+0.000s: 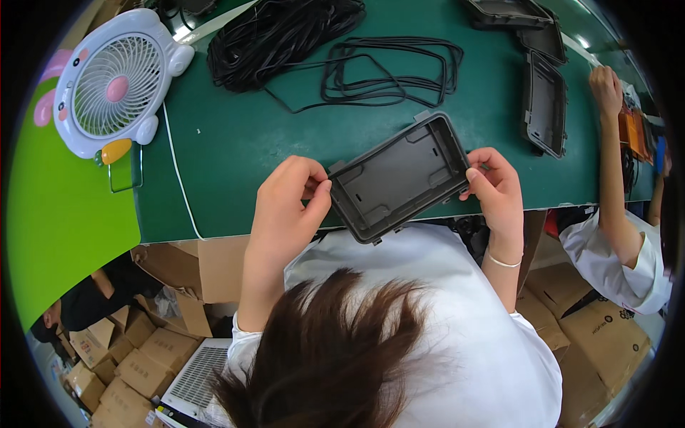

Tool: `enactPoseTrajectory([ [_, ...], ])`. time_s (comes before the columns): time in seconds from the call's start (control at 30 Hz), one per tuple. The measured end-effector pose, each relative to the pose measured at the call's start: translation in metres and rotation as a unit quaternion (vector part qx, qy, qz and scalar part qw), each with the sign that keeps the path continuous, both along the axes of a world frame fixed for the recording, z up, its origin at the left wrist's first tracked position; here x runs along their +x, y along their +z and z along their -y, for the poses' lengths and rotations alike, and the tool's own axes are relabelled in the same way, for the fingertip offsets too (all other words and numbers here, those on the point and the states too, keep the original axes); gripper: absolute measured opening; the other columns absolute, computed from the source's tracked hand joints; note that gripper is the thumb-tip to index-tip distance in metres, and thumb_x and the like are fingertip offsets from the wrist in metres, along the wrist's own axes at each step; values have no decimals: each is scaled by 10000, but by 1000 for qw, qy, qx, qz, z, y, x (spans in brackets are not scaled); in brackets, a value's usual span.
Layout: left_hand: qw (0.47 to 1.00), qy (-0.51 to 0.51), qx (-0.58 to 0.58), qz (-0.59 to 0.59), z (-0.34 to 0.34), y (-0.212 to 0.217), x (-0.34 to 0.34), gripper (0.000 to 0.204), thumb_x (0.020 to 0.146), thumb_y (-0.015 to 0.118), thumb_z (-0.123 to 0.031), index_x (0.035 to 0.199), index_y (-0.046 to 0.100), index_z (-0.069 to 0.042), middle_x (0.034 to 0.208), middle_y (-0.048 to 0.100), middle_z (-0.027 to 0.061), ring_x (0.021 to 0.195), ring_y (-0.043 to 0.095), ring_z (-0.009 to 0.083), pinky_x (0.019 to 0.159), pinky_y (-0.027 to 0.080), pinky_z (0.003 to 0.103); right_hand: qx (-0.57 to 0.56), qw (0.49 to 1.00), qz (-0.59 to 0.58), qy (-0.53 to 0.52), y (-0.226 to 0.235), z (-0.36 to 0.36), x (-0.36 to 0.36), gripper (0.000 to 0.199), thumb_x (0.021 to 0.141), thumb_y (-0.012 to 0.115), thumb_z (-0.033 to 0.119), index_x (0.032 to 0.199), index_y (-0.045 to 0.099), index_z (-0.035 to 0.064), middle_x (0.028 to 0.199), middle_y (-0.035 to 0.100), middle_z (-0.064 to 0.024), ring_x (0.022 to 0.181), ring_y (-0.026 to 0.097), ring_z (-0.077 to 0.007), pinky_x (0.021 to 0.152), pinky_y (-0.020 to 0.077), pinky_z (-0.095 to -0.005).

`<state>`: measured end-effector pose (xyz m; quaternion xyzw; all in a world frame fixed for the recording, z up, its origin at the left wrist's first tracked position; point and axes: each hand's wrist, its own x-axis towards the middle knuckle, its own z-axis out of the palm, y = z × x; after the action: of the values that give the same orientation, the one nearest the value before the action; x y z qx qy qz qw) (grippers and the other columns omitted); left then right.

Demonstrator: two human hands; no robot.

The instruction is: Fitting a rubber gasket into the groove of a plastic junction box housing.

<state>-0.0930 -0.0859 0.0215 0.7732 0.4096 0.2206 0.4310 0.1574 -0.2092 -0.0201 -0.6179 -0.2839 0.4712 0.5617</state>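
Note:
I hold a grey plastic box lid (pixel 396 175), a shallow rectangular tray with its open side facing up, tilted over the near edge of the green table (pixel 235 135). My left hand (pixel 289 203) grips its left short edge with fingers pinched at the rim. My right hand (pixel 494 189) grips its right short edge. Loose black rubber gasket loops (pixel 389 71) lie on the table beyond the lid, next to a big bundle of black cord (pixel 275 36).
A white desk fan (pixel 118 82) stands at the far left with its white cable (pixel 178 175) running to the table edge. More grey lids (pixel 544 103) lie at the far right, where another person's arm (pixel 614 171) reaches. Cardboard boxes (pixel 135 349) sit below.

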Motion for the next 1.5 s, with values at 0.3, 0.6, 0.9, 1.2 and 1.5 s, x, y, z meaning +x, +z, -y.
enactPoseTrajectory([
  [0.3,991,59,-116,-32,7,-22,-10,125,813,587,-50,767,486,6,618,520,77,535,545,142,486,437,260,-14,999,-24,22,4,-4,1,38,845,510,-2,883,519,-1,746,564,-29,604,539,-75,557,469,-202],
  [0.6,902,55,-395,165,13,-45,-15,271,968,382,-186,757,461,-37,656,542,52,479,508,87,426,428,220,-38,997,-34,49,4,-8,5,47,859,492,7,905,487,15,760,547,-30,607,558,-84,559,482,-203],
  [0.9,917,81,-334,203,19,-48,-12,274,974,358,-168,754,458,-38,632,541,44,487,513,84,442,442,214,-9,986,-164,1,2,-4,-4,116,860,475,37,962,516,0,823,566,-41,666,568,-91,617,508,-228],
  [1.2,925,66,-322,191,19,-49,-12,277,973,341,-151,741,444,-40,639,554,47,493,516,81,451,444,207,-25,996,-77,24,7,-7,-3,117,820,496,1,936,514,4,790,515,-17,662,549,-87,605,490,-212],
  [1.5,946,64,-276,155,17,-48,-10,274,965,345,-129,722,430,-37,605,549,41,477,520,79,436,444,212,-22,987,-145,65,3,-7,6,129,837,528,-7,959,495,18,817,504,-17,678,549,-83,617,495,-214],
])
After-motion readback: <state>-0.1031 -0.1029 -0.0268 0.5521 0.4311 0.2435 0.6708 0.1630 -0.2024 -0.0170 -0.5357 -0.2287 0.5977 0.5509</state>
